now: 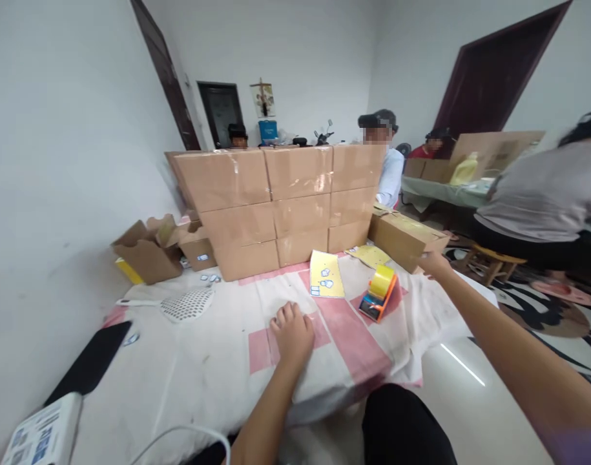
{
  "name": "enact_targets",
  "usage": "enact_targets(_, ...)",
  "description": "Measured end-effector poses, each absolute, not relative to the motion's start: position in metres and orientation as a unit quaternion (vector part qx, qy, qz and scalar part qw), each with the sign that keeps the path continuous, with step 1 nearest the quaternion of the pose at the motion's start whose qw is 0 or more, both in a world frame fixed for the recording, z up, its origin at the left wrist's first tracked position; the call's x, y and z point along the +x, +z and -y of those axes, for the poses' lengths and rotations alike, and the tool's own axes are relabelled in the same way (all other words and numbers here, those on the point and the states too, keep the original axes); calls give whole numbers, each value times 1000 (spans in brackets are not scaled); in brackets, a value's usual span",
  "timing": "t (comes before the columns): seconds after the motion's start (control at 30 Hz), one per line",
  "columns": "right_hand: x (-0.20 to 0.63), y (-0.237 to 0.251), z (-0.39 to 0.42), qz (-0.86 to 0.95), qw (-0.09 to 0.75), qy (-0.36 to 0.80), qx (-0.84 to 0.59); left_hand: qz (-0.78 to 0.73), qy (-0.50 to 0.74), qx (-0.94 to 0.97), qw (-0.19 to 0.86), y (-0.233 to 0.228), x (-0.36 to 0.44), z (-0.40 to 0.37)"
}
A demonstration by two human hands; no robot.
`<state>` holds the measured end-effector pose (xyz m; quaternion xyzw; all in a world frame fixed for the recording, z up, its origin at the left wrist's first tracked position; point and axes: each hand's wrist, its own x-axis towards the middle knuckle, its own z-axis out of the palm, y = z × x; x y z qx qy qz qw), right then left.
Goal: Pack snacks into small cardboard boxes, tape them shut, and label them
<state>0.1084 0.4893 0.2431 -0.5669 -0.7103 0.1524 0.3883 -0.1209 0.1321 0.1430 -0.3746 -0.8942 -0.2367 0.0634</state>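
Note:
My left hand [294,330] rests palm down on the tablecloth [217,368], its fingers lying loosely on the cloth with nothing held. My right hand [433,263] reaches out to the right and grips the near end of a long cardboard box [404,236]; its fingers are partly hidden against the box. That box lies at the table's right edge, beside a wall of stacked cardboard boxes [300,216]. Between my hands are a yellow printed sheet [326,274] and an orange tape dispenser [377,294] with a yellow roll. Another yellow sheet [370,255] lies behind the dispenser.
Left of the stack stand opened small cartons [150,255]. A white fly swatter [186,305], a black flat pad [89,361] and a white power strip [43,433] lie along the left side. One person [389,161] sits behind the stack; others sit further off.

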Motion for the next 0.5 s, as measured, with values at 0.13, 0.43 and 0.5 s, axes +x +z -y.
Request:
enact_targets(0.13,50,284,-420,774,214,119,-584,894,-276,-351,-34,153,-126,-130)
enact_targets(0.43,-139,297,-251,897,-84,-91,-425,789,-331,-424,-297,177,-161,-90)
enact_targets(0.5,-134,282,-260,902,-115,-70,-409,777,-344,-433,-302,179,-161,-78)
